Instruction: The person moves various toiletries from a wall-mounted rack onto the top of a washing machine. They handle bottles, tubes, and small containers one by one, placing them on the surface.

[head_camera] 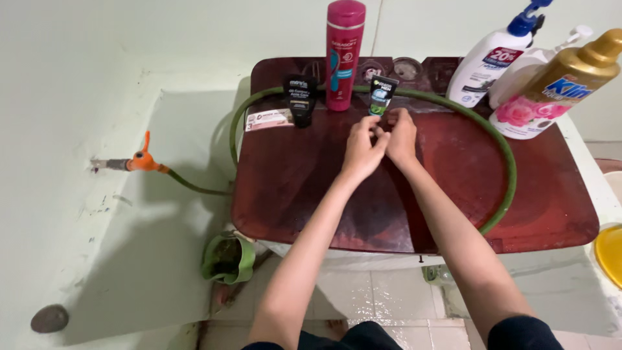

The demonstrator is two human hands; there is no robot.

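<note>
Head view: both hands meet over the dark red lid (311,194), fingertips touching each other. Left hand (363,152) w/ fingers curled in, right hand (400,137) just beside it, fingers bent toward the left; can't tell if anything small is pinched between them. Small black-and-green tube (382,94) stands upright just behind the hands, right fingertips near its base but contact unclear. Left of it, tall pink shampoo bottle (343,55) upright, then a short black tube (299,98) standing cap-down, & a flat white card (269,119) lying at the lid's left edge. Green hose (505,155) loops round the lid top, behind the tubes & down the right side, other end running to an orange tap (144,159) on the wall at left. Back right corner: white pump bottle w/ blue top (489,61), another white pump bottle (525,71) behind, gold-capped bottle w/ pink flowers (551,91) leaning. Green pot (227,259) on the floor below left; yellow rim (610,254) at far right.
</note>
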